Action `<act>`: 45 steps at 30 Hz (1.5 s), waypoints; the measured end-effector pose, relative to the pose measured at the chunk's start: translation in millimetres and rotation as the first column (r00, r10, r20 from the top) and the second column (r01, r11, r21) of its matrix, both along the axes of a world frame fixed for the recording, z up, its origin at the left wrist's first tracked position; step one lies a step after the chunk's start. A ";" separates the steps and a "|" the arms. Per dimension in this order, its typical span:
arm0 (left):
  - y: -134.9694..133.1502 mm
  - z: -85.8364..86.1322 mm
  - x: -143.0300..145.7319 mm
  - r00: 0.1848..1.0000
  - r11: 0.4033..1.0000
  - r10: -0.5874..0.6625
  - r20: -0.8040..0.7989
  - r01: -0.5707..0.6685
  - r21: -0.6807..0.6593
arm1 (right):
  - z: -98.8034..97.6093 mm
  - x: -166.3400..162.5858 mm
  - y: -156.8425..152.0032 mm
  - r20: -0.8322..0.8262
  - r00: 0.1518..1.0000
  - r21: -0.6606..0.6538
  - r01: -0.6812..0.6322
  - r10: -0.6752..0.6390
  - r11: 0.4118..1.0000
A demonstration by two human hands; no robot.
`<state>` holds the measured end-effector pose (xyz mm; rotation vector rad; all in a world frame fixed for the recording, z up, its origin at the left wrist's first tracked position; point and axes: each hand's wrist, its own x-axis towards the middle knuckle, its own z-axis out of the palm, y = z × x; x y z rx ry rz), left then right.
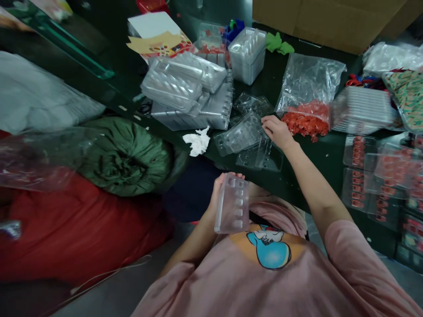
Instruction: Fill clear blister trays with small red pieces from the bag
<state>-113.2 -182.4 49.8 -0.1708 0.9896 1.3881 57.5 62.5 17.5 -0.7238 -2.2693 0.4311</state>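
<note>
My left hand (220, 187) is wrapped round a clear molded plastic tray (233, 204), possibly a nested stack, close in front of my shirt. The tray is tilted and has a row of bumps along its right side. Over the table, my right hand (276, 131) has its fingers pinched at the right edge of another clear plastic tray (243, 132). More loose clear trays (261, 156) lie beneath and around it. Just right of my right hand is a heap of small red plastic pieces (309, 116), partly inside a clear bag (310, 79).
Stacks of clear trays (185, 88) stand at the back left, near a crumpled white tissue (197, 141). Trays filled with red pieces (358, 176) lie at right. A cardboard box (330, 22) stands behind. Green (125, 154) and red sacks (82, 229) fill the left.
</note>
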 end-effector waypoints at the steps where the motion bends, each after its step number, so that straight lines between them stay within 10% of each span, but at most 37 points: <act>1: -0.7 0.4 0.5 1.000 1.000 0.003 -0.002 -0.003 -0.002 | -4.3 -8.1 7.2 0.019 1.000 0.002 -0.016 0.016 1.000; 10: -0.5 -1.1 3.2 1.000 1.000 0.020 -0.011 -0.020 -0.014 | 1.1 -52.1 38.9 0.222 0.965 -0.084 0.161 -0.139 0.983; 15: 2.8 -12.1 4.4 0.998 0.998 -0.051 -0.023 0.052 0.040 | 38.0 -35.1 -49.8 0.064 0.995 -0.281 -0.055 0.076 0.958; 21: 5.6 -14.1 15.8 0.967 0.953 -0.217 -0.134 0.239 0.186 | 44.5 -13.1 -135.1 -0.151 0.931 -0.611 -0.352 0.332 0.709; 35: 3.8 6.5 36.6 0.937 0.941 -0.298 -0.184 0.320 0.107 | 44.8 6.7 -136.9 -0.229 0.939 -0.719 -0.342 0.258 0.605; 45: 4.6 6.3 37.8 0.918 0.928 -0.361 -0.162 0.371 0.038 | 43.9 11.8 -127.0 -0.272 0.882 -0.797 -0.431 0.385 0.423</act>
